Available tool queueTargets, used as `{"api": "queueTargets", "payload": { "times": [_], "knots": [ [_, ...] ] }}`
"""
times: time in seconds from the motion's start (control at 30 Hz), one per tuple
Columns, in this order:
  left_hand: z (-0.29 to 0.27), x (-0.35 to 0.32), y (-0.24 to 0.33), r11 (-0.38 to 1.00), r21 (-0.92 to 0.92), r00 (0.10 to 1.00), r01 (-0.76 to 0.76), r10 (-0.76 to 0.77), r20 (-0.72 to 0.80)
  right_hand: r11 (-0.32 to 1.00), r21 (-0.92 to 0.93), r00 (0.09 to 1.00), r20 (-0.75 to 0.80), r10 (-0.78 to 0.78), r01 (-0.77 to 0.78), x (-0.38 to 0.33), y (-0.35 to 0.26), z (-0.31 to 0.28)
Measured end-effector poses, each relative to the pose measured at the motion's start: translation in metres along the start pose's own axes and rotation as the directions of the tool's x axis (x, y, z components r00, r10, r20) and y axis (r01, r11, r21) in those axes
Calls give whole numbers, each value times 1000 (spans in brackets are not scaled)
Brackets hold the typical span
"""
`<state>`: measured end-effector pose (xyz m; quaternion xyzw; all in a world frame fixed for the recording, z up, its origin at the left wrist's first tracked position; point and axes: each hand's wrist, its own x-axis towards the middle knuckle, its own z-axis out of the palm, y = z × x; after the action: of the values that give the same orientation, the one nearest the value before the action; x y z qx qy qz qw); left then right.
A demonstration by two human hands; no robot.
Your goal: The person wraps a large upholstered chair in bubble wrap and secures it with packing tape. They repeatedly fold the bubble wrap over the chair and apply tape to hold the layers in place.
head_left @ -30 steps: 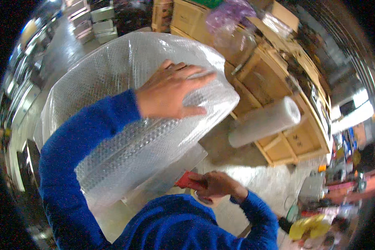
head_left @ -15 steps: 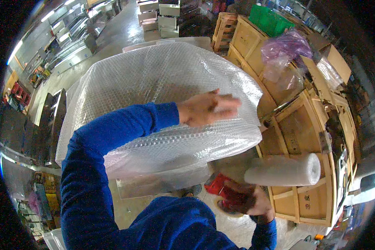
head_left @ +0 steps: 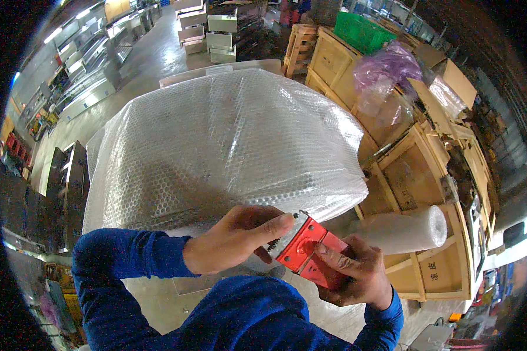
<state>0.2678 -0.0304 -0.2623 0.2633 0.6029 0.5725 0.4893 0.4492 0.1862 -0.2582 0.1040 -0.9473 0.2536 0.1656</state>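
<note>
A large bulky object wrapped in clear bubble wrap (head_left: 228, 140) fills the middle of the view. Just below its near edge, my right hand (head_left: 351, 275) grips a red tape dispenser (head_left: 307, 248). My left hand (head_left: 237, 237) reaches across and pinches the toothed front end of the dispenser with its fingertips. Both blue sleeves come up from the bottom edge.
A roll of bubble wrap (head_left: 401, 229) lies to the right on wooden crates (head_left: 427, 175). A purple plastic bag (head_left: 386, 70) and a green crate (head_left: 363, 29) sit further back. Metal cabinets (head_left: 88, 93) line the concrete floor at the left.
My left hand came off the top of the wrapped object and dropped down to the dispenser. My right hand raised the dispenser into plain view.
</note>
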Motion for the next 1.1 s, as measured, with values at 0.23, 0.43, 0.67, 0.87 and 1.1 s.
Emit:
{"api": "queueTargets", "payload": {
  "times": [0.23, 0.43, 0.67, 0.87, 1.1],
  "knots": [
    [-8, 10, -7, 994, 27, 987, -101, 104, -124, 992, -123, 1000, -21, 19, -21, 4, -10, 11],
    [-11, 30, -6, 995, -56, 980, -79, 67, -188, 980, -196, 998, -49, 33, -42, -1, -4, 12],
    [-32, 51, 12, 859, 439, 938, -264, 335, -93, 978, -202, 998, -46, 36, -44, 10, -5, 7],
    [-110, 118, 42, 531, 804, 757, -270, 632, -163, 940, -247, 966, 55, 254, -234, 52, 13, -32],
    [-125, 143, 7, 189, 969, 751, 158, 614, -242, 942, -246, 851, 421, 315, -227, 141, 28, -48]
  ]
}}
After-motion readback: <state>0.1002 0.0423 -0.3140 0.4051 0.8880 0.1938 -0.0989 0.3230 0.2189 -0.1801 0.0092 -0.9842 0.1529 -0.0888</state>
